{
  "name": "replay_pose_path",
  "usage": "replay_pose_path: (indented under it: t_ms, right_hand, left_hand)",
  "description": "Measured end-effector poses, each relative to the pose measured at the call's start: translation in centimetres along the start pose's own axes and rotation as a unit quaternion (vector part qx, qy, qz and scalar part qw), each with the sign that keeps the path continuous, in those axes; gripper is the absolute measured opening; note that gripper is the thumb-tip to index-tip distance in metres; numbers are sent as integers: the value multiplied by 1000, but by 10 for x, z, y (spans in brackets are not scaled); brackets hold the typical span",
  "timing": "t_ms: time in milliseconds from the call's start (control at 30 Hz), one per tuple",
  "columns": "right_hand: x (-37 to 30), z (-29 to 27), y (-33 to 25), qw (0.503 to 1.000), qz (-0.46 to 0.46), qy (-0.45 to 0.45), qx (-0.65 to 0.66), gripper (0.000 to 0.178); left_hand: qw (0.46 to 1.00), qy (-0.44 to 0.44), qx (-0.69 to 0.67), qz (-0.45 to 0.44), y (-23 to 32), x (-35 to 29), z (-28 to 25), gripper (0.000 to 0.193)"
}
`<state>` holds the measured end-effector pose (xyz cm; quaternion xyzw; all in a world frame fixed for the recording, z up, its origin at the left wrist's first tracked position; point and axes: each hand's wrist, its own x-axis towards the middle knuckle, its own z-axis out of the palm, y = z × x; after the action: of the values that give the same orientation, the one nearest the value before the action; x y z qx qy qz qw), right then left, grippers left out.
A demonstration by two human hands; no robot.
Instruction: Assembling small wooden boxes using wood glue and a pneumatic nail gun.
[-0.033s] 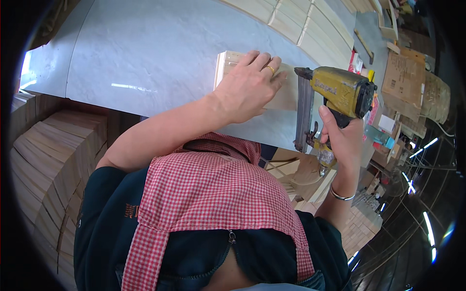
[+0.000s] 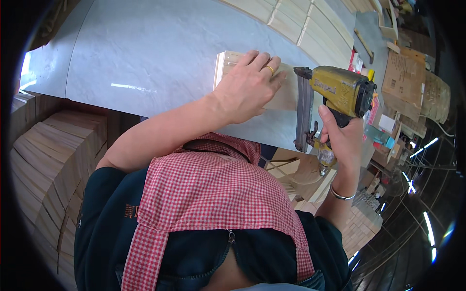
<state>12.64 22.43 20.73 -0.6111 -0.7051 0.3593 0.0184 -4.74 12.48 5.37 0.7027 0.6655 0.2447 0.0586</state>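
The pale wooden board point(image 2: 286, 99) lies on the gray surface point(image 2: 145, 48), right under the left hand point(image 2: 247, 87). Its long side runs from 9 o'clock to near 3 o'clock. From the right hand point(image 2: 345, 140), the board is toward 10 o'clock, so the left hand is nearer. The left hand is palm down, with bent fingers pointing to 1 o'clock. Its thumb is hidden, so I can't tell if it grips or just presses. The right hand is wrapped around the yellow nail gun point(image 2: 340, 87), whose nose points to 9 o'clock.
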Motion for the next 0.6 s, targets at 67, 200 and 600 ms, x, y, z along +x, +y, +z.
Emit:
replay_pose_path:
  t_ms: [67, 200, 600]
  right_hand:
    - [3, -1, -2, 1000, -9, -4, -7, 25]
    - [8, -3, -3, 1000, -3, -17, -12, 25]
    - [32, -29, 4, 988, -107, -81, -76, 26]
  left_hand:
    - [1000, 8, -3, -1, 0, 1, 0, 72]
    - [1000, 11, 3, -2, 1, 1, 1, 72]
    - [1000, -16, -8, 3, 2, 4, -1, 73]
